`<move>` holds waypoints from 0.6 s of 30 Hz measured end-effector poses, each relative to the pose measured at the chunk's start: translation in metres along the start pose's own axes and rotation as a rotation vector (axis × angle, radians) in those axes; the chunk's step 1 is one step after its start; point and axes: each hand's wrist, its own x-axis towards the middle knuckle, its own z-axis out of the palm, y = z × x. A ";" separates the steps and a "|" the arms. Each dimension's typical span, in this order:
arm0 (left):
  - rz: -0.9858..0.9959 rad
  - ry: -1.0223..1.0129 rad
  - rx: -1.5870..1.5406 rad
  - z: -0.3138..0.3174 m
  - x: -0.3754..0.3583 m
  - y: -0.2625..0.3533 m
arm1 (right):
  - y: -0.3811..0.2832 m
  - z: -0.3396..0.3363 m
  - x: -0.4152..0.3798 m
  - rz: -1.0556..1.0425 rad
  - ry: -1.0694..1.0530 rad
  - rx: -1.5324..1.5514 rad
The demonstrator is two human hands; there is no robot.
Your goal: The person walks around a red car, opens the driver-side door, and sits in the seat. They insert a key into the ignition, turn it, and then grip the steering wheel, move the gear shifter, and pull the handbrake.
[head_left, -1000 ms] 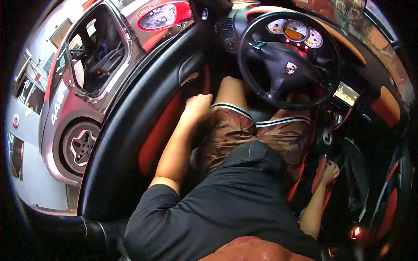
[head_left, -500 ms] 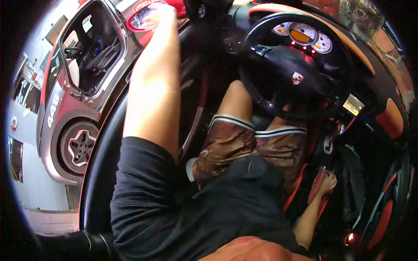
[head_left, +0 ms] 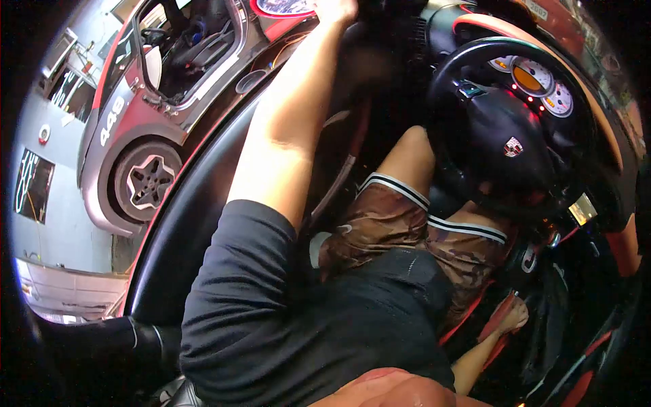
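My left arm stretches up over the door, and my left hand (head_left: 336, 10) is at the top edge beside the red-rimmed side mirror (head_left: 285, 5). That hand is overexposed and partly cut off, so its fingers cannot be made out. Low on the right, my right hand (head_left: 516, 316) is closed at the red handbrake lever (head_left: 496, 319) beside the seat. In front of my knees is the black steering wheel (head_left: 513, 147), touched by neither hand. Behind it, the gauges (head_left: 532, 76) are lit, with red warning lights.
A grey and red car (head_left: 112, 146) with an open door frame stands outside at the left. The black door edge (head_left: 196, 203) runs along my left side. A small lit screen (head_left: 582, 209) and a gear lever area (head_left: 529, 259) are right of the wheel.
The view has shifted, so the wheel and gauges appear further right and lower. My left hand shows further right and nearer the top edge. My right hand stays at the lever.
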 end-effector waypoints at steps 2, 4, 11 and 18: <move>-0.022 0.039 -0.139 0.007 0.017 -0.023 | 0.002 0.002 0.000 0.015 -0.001 0.007; -0.181 -0.073 -0.507 0.030 0.047 -0.062 | 0.002 0.005 0.002 0.024 0.035 -0.028; -0.372 -0.134 -0.341 0.014 0.048 -0.046 | 0.017 0.026 -0.001 -0.091 0.094 -0.068; 0.078 0.121 -0.003 0.005 0.006 -0.008 | -0.001 0.007 0.004 -0.041 0.123 -0.087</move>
